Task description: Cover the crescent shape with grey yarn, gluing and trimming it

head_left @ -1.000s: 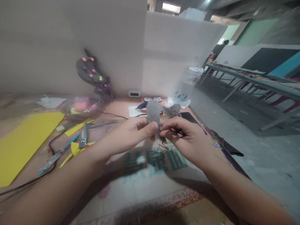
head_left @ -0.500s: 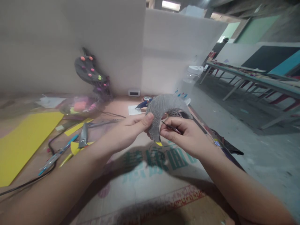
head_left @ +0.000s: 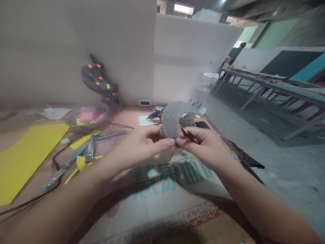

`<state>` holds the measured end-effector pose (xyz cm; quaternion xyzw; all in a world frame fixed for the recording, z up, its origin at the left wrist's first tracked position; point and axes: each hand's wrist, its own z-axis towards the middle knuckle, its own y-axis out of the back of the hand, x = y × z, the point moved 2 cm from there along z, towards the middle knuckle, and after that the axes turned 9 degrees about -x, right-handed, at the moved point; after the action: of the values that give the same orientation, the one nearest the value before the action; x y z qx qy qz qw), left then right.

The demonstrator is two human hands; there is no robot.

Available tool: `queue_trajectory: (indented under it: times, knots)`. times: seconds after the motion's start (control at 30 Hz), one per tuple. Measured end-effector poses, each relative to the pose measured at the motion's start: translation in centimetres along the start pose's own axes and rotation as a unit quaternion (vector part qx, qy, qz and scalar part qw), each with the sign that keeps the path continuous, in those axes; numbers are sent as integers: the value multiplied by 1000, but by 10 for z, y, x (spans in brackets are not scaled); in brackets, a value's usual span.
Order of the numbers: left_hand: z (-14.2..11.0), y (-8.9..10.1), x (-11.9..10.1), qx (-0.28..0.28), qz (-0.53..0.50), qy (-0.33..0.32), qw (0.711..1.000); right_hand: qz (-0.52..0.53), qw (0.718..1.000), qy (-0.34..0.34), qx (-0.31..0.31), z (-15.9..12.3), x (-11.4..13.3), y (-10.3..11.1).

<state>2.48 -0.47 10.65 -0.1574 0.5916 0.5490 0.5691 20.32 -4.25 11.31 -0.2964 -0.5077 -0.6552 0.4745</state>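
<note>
Grey crescent: you hold it up in front of you over the middle of the tabletop, above the printed sheet; the yarn-wrapped curve arches up and bends toward the right edge.
Left hand: your left hand is clamped on the lower end, thumb laid across the front, the other fingers mostly hidden behind.
Right hand: your right hand is closed round a dark-bladed tool, perhaps small scissors, its points upward; your thumb and fingertip meet beside the crescent's lower end, near your left thumb. Whether they pinch yarn there, you cannot tell.
Handling: expect it to be light, with a fairly stiff core and a soft, grippy wrap; the loops could slide or loosen near the end, and the thin tip looks easiest to bend.
Hold: the broad, wrapped lower part suits your left grip best; press flat rather than squeezing hard.
Pose: both forearms slant inward from the near side, left palm facing in, right fingers curled.
Yarn: the grey ball sits behind the crescent, toward the far right corner, near the clear bottle.
Left edge: a yellow sheet lies there, with yellow-handled scissors nearer your left arm.
</note>
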Motion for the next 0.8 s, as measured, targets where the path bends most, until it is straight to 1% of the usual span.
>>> queue_trajectory:
  times: [0.07, 0.17, 0.33, 0.43, 0.53, 0.6, 0.7, 0.8]
  knots:
    - [-1, 3, -2, -4, 14, -1, 1000, 17, 1000, 0, 1, 1, -2, 0]
    - [-3, 5, -4, -8, 16, -30, 999, 40, 999, 9, -4, 2, -4, -1]
    - [-2, 6, 0, 5, -2, -34, 999, 26, 1000, 4, 2, 1, -3, 0]
    - [2, 6, 6, 9, -65, -40, 997, 54, 998, 8, 26, 1, -3, -1]
    - [8, 3, 14, 34, -132, -47, 990, 123, 990, 9, 70, 1, -8, -5]
    - [10, -3, 19, 56, -171, -46, 983, 143, 986, -4, 88, -1, -13, -9]
    - [8, -13, 25, 78, -253, -13, 964, 145, 984, -30, 96, -4, -17, -14]
    - [4, -19, 26, 73, -333, 17, 940, 155, 981, -52, 102, -6, -14, -17]
